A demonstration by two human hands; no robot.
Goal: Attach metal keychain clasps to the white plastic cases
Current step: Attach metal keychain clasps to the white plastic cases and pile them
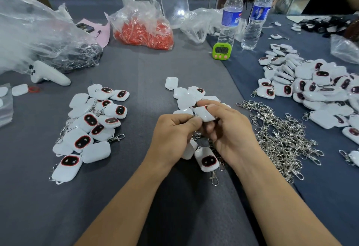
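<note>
The right hand (229, 127) curls round a white rounded-square plastic case (204, 114), held just above the grey cloth table (147, 75). The case's long axis points left toward the left hand (174, 131), the nearer one. Left thumb and forefinger pinch a silver metal keychain clasp (198, 135) at that corner, and its hook hangs below. Ring engagement is hidden. Both wrists angle inward.

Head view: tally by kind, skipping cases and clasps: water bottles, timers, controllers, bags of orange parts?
Water bottles: 2
Green timer: 1
White controller: 1
Bag of orange parts: 1
Total: 5
</note>
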